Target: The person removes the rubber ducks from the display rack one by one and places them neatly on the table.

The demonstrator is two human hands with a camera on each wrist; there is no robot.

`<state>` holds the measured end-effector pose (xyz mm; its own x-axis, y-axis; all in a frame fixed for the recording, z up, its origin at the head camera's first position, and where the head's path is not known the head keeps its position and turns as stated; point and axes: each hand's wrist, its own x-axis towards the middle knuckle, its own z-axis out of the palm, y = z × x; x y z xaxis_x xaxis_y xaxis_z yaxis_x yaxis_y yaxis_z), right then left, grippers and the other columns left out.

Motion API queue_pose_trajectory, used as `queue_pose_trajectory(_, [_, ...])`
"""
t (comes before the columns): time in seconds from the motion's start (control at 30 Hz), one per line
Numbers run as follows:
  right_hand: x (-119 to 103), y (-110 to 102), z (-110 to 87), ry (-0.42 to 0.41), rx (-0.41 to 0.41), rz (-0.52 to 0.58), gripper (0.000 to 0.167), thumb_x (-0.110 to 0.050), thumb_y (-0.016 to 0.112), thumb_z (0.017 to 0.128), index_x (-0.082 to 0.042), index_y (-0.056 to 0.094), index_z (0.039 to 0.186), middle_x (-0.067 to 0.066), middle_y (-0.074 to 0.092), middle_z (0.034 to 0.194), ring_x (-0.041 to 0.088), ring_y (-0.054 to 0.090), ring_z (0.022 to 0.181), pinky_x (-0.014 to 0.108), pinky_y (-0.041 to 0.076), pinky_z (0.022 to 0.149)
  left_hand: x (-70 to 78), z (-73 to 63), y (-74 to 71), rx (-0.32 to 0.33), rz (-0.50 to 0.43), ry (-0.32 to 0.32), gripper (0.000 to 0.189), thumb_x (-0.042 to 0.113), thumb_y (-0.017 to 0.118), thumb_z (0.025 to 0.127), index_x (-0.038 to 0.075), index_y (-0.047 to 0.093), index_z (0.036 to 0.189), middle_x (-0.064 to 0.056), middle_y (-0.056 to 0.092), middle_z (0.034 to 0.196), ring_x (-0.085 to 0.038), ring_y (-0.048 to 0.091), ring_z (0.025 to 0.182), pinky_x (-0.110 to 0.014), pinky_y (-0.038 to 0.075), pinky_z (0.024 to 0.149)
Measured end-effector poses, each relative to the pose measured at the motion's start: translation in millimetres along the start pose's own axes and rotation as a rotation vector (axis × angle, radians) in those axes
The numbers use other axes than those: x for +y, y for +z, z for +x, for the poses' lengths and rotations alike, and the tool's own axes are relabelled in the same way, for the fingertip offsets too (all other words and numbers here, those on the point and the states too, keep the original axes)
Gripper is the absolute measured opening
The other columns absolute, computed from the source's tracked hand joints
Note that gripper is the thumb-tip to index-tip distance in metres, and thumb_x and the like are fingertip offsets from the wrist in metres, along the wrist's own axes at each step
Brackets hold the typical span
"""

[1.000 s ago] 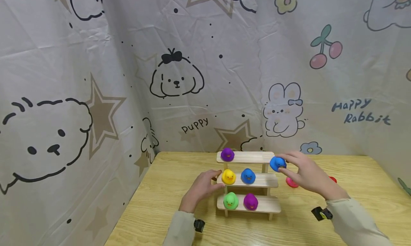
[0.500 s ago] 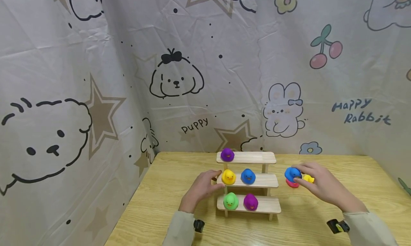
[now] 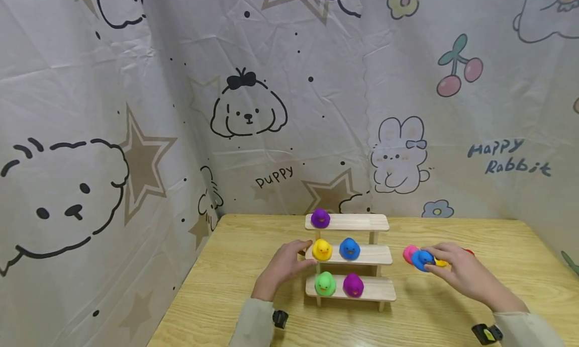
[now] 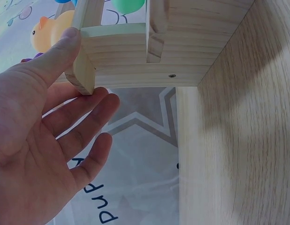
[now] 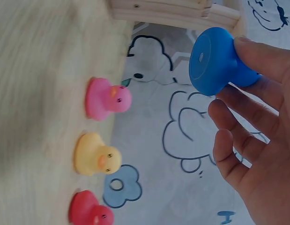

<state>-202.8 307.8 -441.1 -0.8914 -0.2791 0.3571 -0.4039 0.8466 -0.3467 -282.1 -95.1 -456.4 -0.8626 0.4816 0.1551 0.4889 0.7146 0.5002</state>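
Observation:
My left hand [image 3: 285,264] grips the left end of the middle board of a three-tier wooden shelf [image 3: 377,255]; in the left wrist view the thumb lies along the board's end and fingertips reach its other side. My right hand [image 3: 470,276] pinches a blue rubber duck [image 3: 422,261] above the table, right of the shelf. The right wrist view shows the flat base of this blue duck [image 5: 208,61] between thumb and fingers. A pink duck [image 5: 105,98], a yellow duck [image 5: 95,154] and a red duck [image 5: 88,208] stand in a row below it.
On the shelf stand a purple duck [image 3: 320,218] up top, a yellow duck [image 3: 322,249] and another blue duck [image 3: 350,248] in the middle, and a green duck [image 3: 325,283] with a magenta duck [image 3: 353,285] below. Printed cloth [image 3: 289,110] hangs behind the wooden table [image 3: 253,231].
My right hand has carried the blue duck rightward and down, from beside the shelf's top board to in front of the pink duck. The left hand has stayed at the shelf.

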Motion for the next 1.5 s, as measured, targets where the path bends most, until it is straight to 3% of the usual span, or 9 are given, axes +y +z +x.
queue_pose_trajectory(0.27, [14.9, 11.8, -10.1, 0.049, -0.054, 0.003, 0.046, -0.032, 0.074, 0.081, 0.000, 0.067, 0.114, 0.009, 0.063, 0.103, 0.024, 0.060, 0.088, 0.039, 0.054, 0.068, -0.9, 0.7, 0.3, 0.003, -0.001, -0.002, 0.059, 0.039, 0.065, 0.088, 0.006, 0.051, 0.136, -0.007, 0.059, 0.126, -0.017, 0.059, 0.100, -0.033, 0.048, 0.088])
queue_pose_trajectory(0.5, [22.7, 22.4, -14.4, 0.058, -0.092, 0.019, 0.044, -0.033, 0.075, 0.080, -0.004, 0.069, 0.112, 0.014, 0.064, 0.107, 0.033, 0.060, 0.096, 0.053, 0.051, 0.078, -0.1, -0.2, -0.4, 0.007, -0.006, 0.004, 0.059, 0.039, 0.065, 0.088, 0.006, 0.051, 0.135, -0.007, 0.059, 0.127, -0.017, 0.059, 0.100, -0.033, 0.048, 0.088])
queue_pose_trajectory(0.67, [27.1, 28.4, -13.0, 0.087, -0.149, -0.007, 0.042, -0.033, 0.077, 0.078, -0.007, 0.070, 0.110, 0.000, 0.063, 0.095, 0.016, 0.057, 0.082, 0.033, 0.051, 0.067, 0.3, -1.1, -0.5, 0.003, -0.005, -0.003, 0.058, 0.039, 0.064, 0.089, 0.007, 0.051, 0.136, -0.007, 0.058, 0.127, -0.017, 0.058, 0.101, -0.034, 0.048, 0.089])
queue_pose_trajectory(0.77, [29.7, 30.5, -11.7, 0.098, -0.185, -0.014, 0.040, -0.032, 0.078, 0.076, -0.009, 0.070, 0.107, -0.006, 0.059, 0.089, 0.013, 0.052, 0.079, 0.026, 0.047, 0.062, 0.3, -1.4, -0.7, 0.002, -0.003, 0.000, 0.059, 0.038, 0.065, 0.089, 0.006, 0.051, 0.136, -0.007, 0.058, 0.127, -0.017, 0.058, 0.101, -0.034, 0.048, 0.089])
queue_pose_trajectory(1.1, [32.8, 33.1, -6.4, 0.147, -0.251, 0.034, 0.037, -0.023, 0.084, 0.069, -0.009, 0.068, 0.100, -0.004, 0.059, 0.088, 0.016, 0.053, 0.081, 0.035, 0.050, 0.069, -0.6, -0.9, -0.6, 0.008, 0.006, 0.009, 0.057, 0.038, 0.065, 0.089, 0.006, 0.053, 0.135, -0.007, 0.059, 0.126, -0.017, 0.059, 0.099, -0.033, 0.049, 0.087])
queue_pose_trajectory(1.5, [34.9, 38.9, -0.8, 0.124, -0.270, 0.044, 0.036, -0.019, 0.084, 0.069, -0.010, 0.068, 0.100, -0.005, 0.060, 0.091, 0.014, 0.053, 0.081, 0.032, 0.050, 0.068, 1.3, -1.8, -1.4, 0.000, 0.010, -0.009, 0.057, 0.039, 0.065, 0.089, 0.008, 0.052, 0.135, -0.007, 0.059, 0.126, -0.017, 0.059, 0.100, -0.033, 0.049, 0.087])
